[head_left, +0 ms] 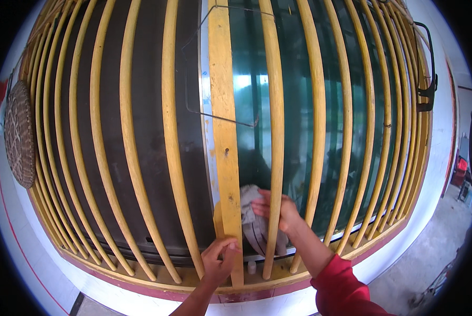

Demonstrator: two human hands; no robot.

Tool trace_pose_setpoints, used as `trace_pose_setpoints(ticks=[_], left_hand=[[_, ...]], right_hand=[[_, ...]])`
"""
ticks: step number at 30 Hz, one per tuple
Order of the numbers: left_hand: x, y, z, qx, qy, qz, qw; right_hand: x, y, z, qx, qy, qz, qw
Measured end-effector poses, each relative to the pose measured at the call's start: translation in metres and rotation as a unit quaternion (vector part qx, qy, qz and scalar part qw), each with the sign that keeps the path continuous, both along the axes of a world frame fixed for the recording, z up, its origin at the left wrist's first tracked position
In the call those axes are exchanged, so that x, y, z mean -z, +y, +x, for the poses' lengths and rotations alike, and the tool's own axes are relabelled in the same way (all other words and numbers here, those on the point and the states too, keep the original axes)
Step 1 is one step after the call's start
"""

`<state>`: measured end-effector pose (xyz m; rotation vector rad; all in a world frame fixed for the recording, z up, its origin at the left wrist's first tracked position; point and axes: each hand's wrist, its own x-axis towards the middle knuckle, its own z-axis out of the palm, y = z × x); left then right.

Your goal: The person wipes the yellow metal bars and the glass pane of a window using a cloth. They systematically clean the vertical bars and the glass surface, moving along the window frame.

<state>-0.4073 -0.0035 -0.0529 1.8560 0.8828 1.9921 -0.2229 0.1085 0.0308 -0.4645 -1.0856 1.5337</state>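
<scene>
My right hand [281, 209] reaches between the yellow wooden bars and presses a grey cloth [255, 229] to the green-tinted window pane [295, 158]. Its fingers lie on the cloth, partly behind one bar [274, 166]. Low on the wide yellow centre post [224, 98], my left hand [219, 258] rests with curled fingers, thumb and forefinger close together at the post's face. Whether it grips anything is not plain. A small white cylindrical object [252, 267] stands on the sill [283, 272] beneath the cloth.
A bent wire [224, 118] hangs across the centre post. Dark screen [149, 158] fills the left half behind the bars. A round woven basket [20, 134] hangs at far left, and a black-framed hacksaw or similar tool [429, 91] at right. Grey floor [402, 284] shows lower right.
</scene>
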Motion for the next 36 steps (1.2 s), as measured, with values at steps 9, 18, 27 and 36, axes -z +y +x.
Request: trace_pose_setpoints(ticks=[9,18,27,36], left_hand=[[0.0,-0.001,-0.005,0.01,-0.011,-0.011,1.0],[-0.012,-0.007,-0.006,0.012,0.006,0.007,1.0],[0.004,0.004,-0.021,-0.047,0.116,0.039,0.991],[-0.005,0.013,-0.021,-0.047,0.098,0.14,0.984]], right_hand=[[-0.185,0.007,0.0,-0.062,0.042,0.125,0.989],[-0.344,0.026,-0.003,-0.081,0.068,0.355,0.929],[-0.437,0.053,-0.01,-0.105,0.063,0.482,0.867],[-0.511,0.076,0.008,0.281,-0.013,0.584,0.761]])
